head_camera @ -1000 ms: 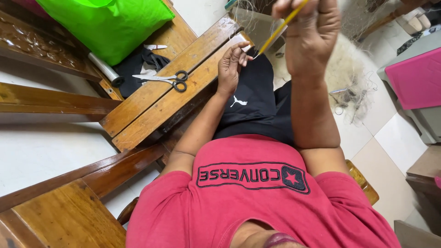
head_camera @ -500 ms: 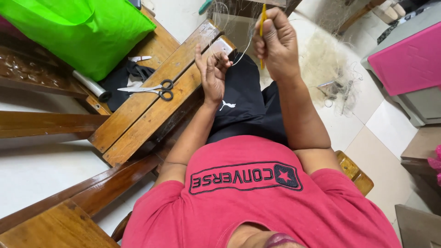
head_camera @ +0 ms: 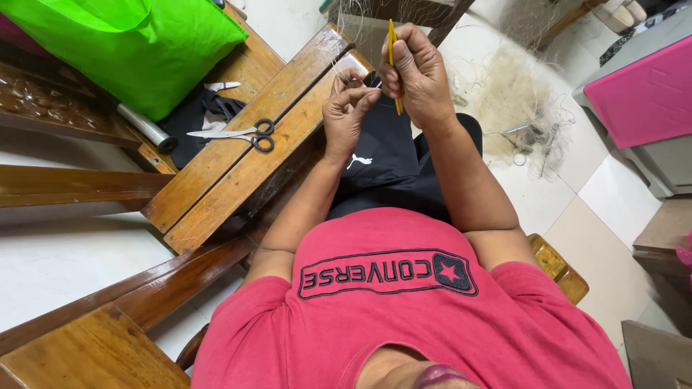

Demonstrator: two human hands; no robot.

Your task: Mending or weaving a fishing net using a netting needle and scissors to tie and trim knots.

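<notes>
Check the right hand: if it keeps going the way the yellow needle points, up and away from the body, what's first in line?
Likely the thin netting strands hanging just past the yellow netting needle that the right hand grips, then the dark wooden frame behind. Depth is unclear.

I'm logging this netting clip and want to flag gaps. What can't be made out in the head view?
- Thread between the left hand and right hand: too thin to follow.
- Yellow tool: middle hidden by the right hand's fingers.
- Green bag: cut off by the top edge.
- Net heap: mesh too fine to read.
</notes>
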